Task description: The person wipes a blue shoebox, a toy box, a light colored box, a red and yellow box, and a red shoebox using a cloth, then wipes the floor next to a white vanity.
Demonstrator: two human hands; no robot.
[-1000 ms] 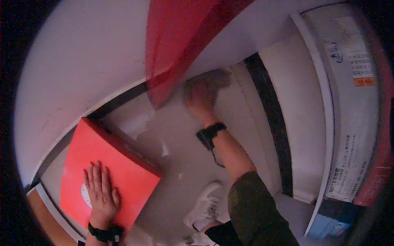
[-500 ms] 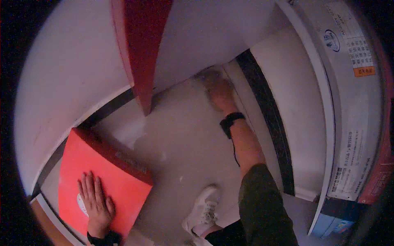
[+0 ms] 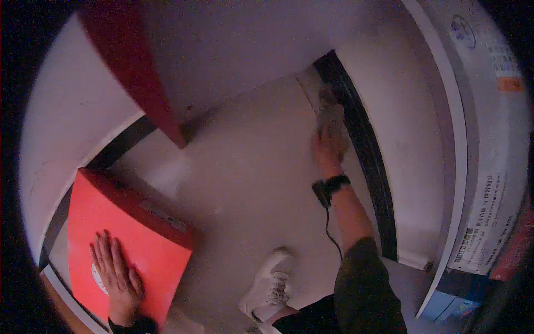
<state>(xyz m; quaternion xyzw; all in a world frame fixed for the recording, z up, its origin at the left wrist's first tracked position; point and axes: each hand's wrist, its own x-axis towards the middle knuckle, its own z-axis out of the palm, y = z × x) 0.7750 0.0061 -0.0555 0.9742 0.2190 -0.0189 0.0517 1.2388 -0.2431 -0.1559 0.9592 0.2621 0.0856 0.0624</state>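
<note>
My left hand point(image 3: 114, 273) lies flat, fingers stretched, on top of a red box point(image 3: 144, 245) with a white round label, at the lower left. Farther off to the right, my right hand point(image 3: 328, 146) reaches down to the floor, close to the dark skirting. Under and beyond its fingers is a blurred greyish-brown thing point(image 3: 332, 114), perhaps a cloth; its kind cannot be made out. A black band with a cable circles the right wrist.
A red panel point(image 3: 133, 61) juts in from the upper left. Dark skirting point(image 3: 370, 161) runs along the wall on the right. A shelf edge point(image 3: 460, 145) with a long pale carton point(image 3: 486, 183) and a blue box point(image 3: 450, 303) stands at the right. My white shoe point(image 3: 270, 286) is on the floor point(image 3: 239, 167).
My right hand has moved rightward and a little nearer, toward the skirting, and the greyish-brown thing now shows beyond it. The left hand stays flat on the red box as the view shifts.
</note>
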